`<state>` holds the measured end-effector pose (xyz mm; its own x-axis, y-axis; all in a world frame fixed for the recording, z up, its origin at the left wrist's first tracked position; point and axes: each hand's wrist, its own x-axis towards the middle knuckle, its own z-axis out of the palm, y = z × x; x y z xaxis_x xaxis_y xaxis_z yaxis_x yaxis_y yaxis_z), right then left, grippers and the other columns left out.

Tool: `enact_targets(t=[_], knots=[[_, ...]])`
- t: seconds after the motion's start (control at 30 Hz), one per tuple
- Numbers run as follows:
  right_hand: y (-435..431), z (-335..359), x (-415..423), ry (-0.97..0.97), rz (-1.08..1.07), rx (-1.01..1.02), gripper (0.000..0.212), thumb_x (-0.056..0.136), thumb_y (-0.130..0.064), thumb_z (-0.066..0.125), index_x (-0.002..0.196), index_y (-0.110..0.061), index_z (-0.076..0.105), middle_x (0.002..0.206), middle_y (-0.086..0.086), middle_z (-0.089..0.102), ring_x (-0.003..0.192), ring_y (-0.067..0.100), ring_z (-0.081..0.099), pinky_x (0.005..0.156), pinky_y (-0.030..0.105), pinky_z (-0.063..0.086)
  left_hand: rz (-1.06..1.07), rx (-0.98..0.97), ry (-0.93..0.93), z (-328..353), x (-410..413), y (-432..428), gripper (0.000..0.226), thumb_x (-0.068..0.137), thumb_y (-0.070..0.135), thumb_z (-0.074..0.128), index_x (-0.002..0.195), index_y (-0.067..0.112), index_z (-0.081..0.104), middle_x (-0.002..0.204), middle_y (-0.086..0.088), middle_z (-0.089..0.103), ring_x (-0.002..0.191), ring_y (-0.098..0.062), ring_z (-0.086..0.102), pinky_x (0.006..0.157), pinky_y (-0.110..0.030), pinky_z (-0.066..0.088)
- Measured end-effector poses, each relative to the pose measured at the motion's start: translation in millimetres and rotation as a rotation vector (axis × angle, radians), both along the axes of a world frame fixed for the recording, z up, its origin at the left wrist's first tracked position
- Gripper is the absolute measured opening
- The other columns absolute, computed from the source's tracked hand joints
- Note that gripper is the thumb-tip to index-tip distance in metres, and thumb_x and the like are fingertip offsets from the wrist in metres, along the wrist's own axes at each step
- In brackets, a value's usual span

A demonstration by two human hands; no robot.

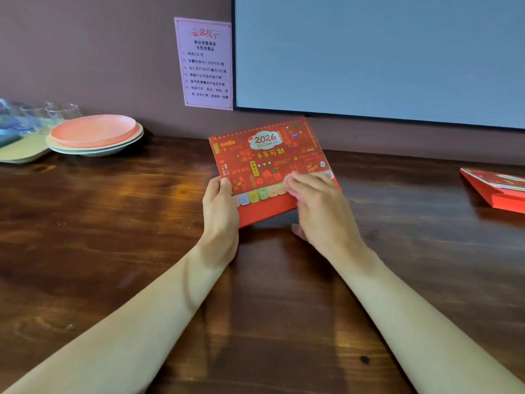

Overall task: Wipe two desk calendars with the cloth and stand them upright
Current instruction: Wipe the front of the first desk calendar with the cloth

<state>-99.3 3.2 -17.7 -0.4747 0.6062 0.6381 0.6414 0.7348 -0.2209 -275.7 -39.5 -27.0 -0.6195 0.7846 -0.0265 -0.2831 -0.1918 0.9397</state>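
**Cloth on the cover of the red 2026 calendar**

My two forearms come in from the bottom edge over the dark wooden table point(113, 251) and draw together at the calendar point(270, 157), one hand at each lower corner.

My left hand point(220, 211) grips its lower left corner. The thumb lies on the printed cover and the fingers are curled out of sight behind it.

My right hand point(321, 206) lies over the lower right part of the cover. Its fingers are fairly straight and press a pink cloth point(290, 185) flat against the card. Only a bit of the cloth shows past my fingertips. My thumb hangs below the calendar's bottom edge.

The calendar is in the middle of the table, leaning back with its cover towards me. The spiral binding is along the top and a row of coloured tabs runs near the bottom. Its long axis runs left to right, skewed so that the right end sits further from me than the left. I cannot tell whether its lower edge rests on the wood.

Well off to the right, a second calendar point(500, 189) lies low on the table, cut by the frame edge.

Far left, near the wall, stands a stack of plates point(93, 129) with a pink one on top, and beside it are clear glasses point(56, 112) and a pale tray point(20, 150).

On the wall behind hang a pink printed notice point(204, 64) and a large pale panel point(369, 52).
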Motion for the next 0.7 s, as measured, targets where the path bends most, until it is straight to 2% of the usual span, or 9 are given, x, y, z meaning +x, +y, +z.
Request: enact_targets(t=[0.07,0.17,0.27,0.37,0.47,0.53,0.6,0.63,0.7], knots=[[0.5,-0.6,15.8,0.091,-0.097,-0.039,0.041,0.08,-0.011,0.074,0.118,0.002,0.074,0.124,0.012,0.072,0.12,0.03,0.058,0.1,0.039,0.053,0.023,-0.008,-0.016,-0.3,-2.8,1.9,0.023,0.116,0.037,0.038,0.111,0.026,0.058,0.109,0.0,0.075,0.091,-0.013,0.078,0.072,-0.03,0.063],[-1.8,-3.2,24.3,0.311,-0.188,-0.068,0.027,0.094,-0.017,0.051,0.105,-0.006,0.073,0.112,0.006,0.071,0.112,0.025,0.058,0.086,0.037,0.055,0.038,-0.01,-0.043,0.9,-4.8,4.0,0.025,0.116,0.037,0.036,0.109,0.028,0.058,0.112,-0.001,0.074,0.096,-0.015,0.077,0.076,-0.032,0.062],[-2.3,-4.5,24.1,0.379,-0.181,-0.045,0.033,0.099,-0.026,0.041,0.105,-0.01,0.069,0.113,0.004,0.067,0.113,0.021,0.057,0.082,0.035,0.056,0.056,-0.012,-0.045,2.3,-3.6,2.8,0.025,0.116,0.037,0.035,0.109,0.029,0.058,0.109,0.0,0.074,0.096,-0.015,0.077,0.075,-0.031,0.061],[-13.3,0.3,19.9,0.322,-0.085,-0.017,0.046,0.098,-0.04,0.04,0.113,-0.007,0.069,0.122,0.008,0.062,0.119,0.02,0.055,0.089,0.02,0.051,0.057,-0.016,-0.017,3.7,-2.3,1.9,0.024,0.116,0.038,0.036,0.106,0.031,0.057,0.106,0.003,0.074,0.092,-0.013,0.077,0.071,-0.028,0.061],[-20.8,8.5,9.3,0.242,0.031,0.033,0.037,0.101,-0.021,0.049,0.128,-0.004,0.068,0.132,0.007,0.06,0.126,0.018,0.053,0.105,0.012,0.041,0.038,-0.022,0.026,3.9,-0.3,1.1,0.024,0.116,0.039,0.036,0.105,0.031,0.056,0.105,0.004,0.073,0.09,-0.012,0.077,0.072,-0.029,0.062],[-21.1,6.5,-0.9,0.116,0.104,0.071,0.032,0.101,-0.003,0.057,0.131,-0.004,0.066,0.134,0.004,0.06,0.127,0.018,0.052,0.109,0.024,0.045,0.024,-0.009,0.039,3.4,1.6,0.0,0.024,0.116,0.037,0.037,0.108,0.027,0.057,0.105,0.001,0.074,0.091,-0.013,0.078,0.075,-0.032,0.064],[-19.5,0.0,-7.2,-0.023,0.133,0.011,0.033,0.1,-0.004,0.061,0.132,-0.009,0.066,0.136,-0.002,0.058,0.13,0.015,0.049,0.105,0.039,0.052,0.024,0.008,0.047,2.1,2.3,-0.3,0.024,0.116,0.034,0.038,0.111,0.022,0.059,0.106,-0.002,0.074,0.091,-0.015,0.077,0.074,-0.033,0.064],[-18.3,-2.7,-6.6,-0.052,0.124,-0.035,0.033,0.1,-0.006,0.06,0.131,-0.012,0.068,0.135,-0.005,0.059,0.13,0.012,0.049,0.101,0.043,0.055,0.033,0.008,0.054,1.7,1.7,-0.2,0.024,0.116,0.033,0.039,0.112,0.021,0.059,0.107,-0.003,0.074,0.092,-0.015,0.077,0.072,-0.032,0.063],[-14.1,-5.6,0.0,-0.017,0.095,-0.064,0.028,0.095,-0.003,0.061,0.117,-0.013,0.076,0.119,-0.007,0.066,0.117,0.013,0.056,0.091,0.041,0.057,0.065,-0.014,0.064,2.9,-0.3,-0.8,0.025,0.116,0.036,0.038,0.116,0.021,0.058,0.109,-0.001,0.074,0.092,-0.013,0.077,0.069,-0.028,0.061]])
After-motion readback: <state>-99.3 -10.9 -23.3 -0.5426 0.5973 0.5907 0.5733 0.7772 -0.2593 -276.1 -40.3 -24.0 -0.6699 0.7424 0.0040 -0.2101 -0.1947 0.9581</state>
